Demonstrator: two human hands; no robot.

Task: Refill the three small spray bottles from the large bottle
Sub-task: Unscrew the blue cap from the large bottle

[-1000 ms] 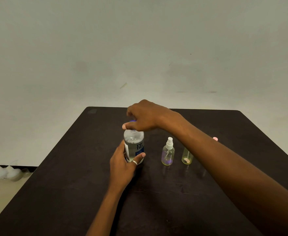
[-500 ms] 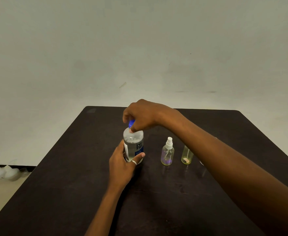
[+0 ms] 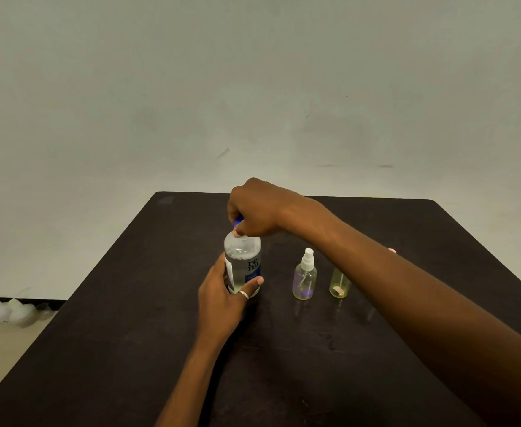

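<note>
On the dark worktop (image 3: 129,334), as your head camera shows it, the large bottle (image 3: 242,266) stands upright near the middle, with clear liquid visible through its wall. Your left hand (image 3: 219,303) wraps its lower body, fingers curled round the far side and thumb (image 3: 254,282) laid across the label, a ring (image 3: 244,294) showing on that hand. Your right hand (image 3: 260,211) is over the top, its fingers bunched and pinching the blue cap (image 3: 237,222), which sits on the neck; whether it is loose or tight you cannot tell from here. To the right, apart from the large bottle, a spray bottle (image 3: 305,280) stands with its white pump head on. Just beside it is a second bottle (image 3: 339,285), yellowish, its top hidden behind your right forearm. A spot of pink (image 3: 391,250) peeps over that forearm farther right; it may belong to the third bottle, but the arm hides the rest. Judging by this, you are at the very start: the cap is not off, the one spray head in sight is in place, and the two small bottles look nearly empty. Left to do, as I read it: open the large bottle, unscrew each small one, fill all three and close them. Off the worktop, on the floor at left, some white things (image 3: 9,309) lie by the wall.
</note>
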